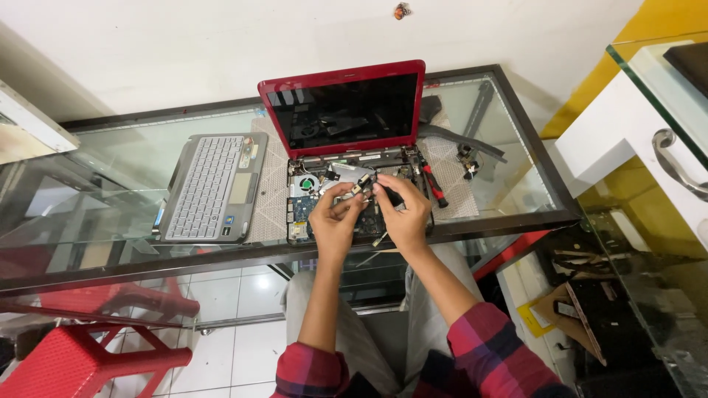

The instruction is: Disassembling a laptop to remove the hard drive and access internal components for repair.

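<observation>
Plaid red-and-dark sleeves, two of them, frame your forearms at the bottom of the view. Your left hand (333,217) and right hand (404,214) meet over the open base of the red laptop with its exposed circuit board (302,210), both pinching a small silver metal part (360,186) between fingertips; neither hand is released, and the part sits just above the board, between your two thumbs. Whether it is fixed to the board or free, you cannot tell from here.

Judge that part as light, stiff and thin, with edges that could slip from bare fingertips; hold it by its outer edges and keep your grip gentle. The board beneath looks fragile, so avoid leaning on it.

Counted: one laptop with one dark screen (343,110) tilted up beyond your hands; one round cooling fan (306,183) just past your left hand; one grey detached keyboard panel (210,188) well to the left of your left hand; one red-handled screwdriver (435,184) just right of your right hand; one glass-topped counter (110,158); one red plastic stool (74,361) below and left.
</observation>
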